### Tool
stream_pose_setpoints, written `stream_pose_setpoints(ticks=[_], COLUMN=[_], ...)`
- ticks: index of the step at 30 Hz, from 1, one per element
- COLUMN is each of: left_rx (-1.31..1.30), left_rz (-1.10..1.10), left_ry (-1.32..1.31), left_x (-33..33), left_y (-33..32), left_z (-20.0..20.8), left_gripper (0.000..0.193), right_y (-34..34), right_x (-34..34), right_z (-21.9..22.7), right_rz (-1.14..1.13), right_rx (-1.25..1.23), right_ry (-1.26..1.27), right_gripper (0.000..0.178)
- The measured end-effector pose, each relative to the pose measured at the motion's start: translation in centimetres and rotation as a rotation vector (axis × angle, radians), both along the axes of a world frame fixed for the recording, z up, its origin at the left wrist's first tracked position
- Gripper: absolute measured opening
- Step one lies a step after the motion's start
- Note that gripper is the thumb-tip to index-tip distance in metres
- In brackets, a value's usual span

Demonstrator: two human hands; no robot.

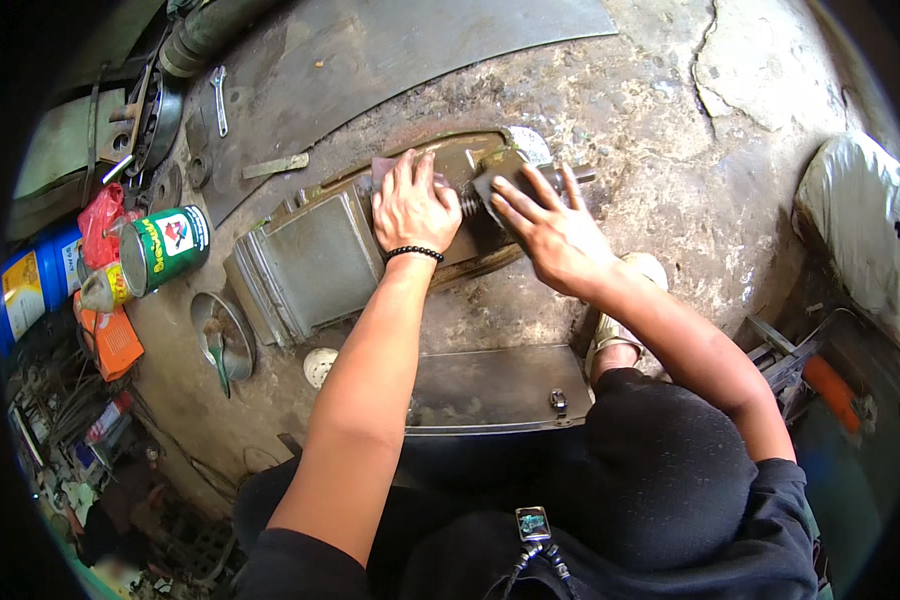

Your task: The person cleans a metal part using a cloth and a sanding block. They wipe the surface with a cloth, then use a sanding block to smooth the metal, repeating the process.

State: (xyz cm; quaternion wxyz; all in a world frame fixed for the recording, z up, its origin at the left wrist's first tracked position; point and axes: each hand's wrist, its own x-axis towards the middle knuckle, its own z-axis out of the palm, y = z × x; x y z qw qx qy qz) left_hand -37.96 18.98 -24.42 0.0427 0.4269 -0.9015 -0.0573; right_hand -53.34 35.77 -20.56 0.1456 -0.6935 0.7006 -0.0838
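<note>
A large metal machine vise (320, 262) lies on the floor in front of me, its flat grey body to the left and a threaded screw (470, 205) showing between my hands. My left hand (415, 210), with a black bead bracelet at the wrist, presses flat on the vise. A reddish-brown piece (381, 172) shows beside its fingers; what lies beneath the palm is hidden. Across the dark block (500, 172) at the vise's right part, my right hand (560, 228) rests with its fingers stretched and spread. Neither hand visibly grips anything.
A metal bowl (242, 318) with a green-handled tool stands left of the vise. Farther left are a green can (170, 255) and a blue bucket (40, 285). An adjustable wrench (220, 100) and a flat bar (276, 165) lie beyond. A metal sheet (490, 385) lies near my feet.
</note>
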Motion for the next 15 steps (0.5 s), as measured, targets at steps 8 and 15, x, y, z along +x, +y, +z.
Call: stream_pose_setpoints(ticks=[8,15], left_rx=[-0.02,-0.029], left_rz=[0.002,-0.009], left_ry=[-0.018,0.008], left_x=[0.0,0.0], left_y=[0.0,0.0], left_z=[0.0,-0.1], left_gripper=[0.048,0.049], right_y=[0.1,1.2], right_x=[-0.4,-1.0], right_z=[-0.4,0.1], right_rz=[0.008,-0.041], right_rx=[0.06,0.166], right_ry=[0.013,-0.016], right_gripper=[0.063,0.066])
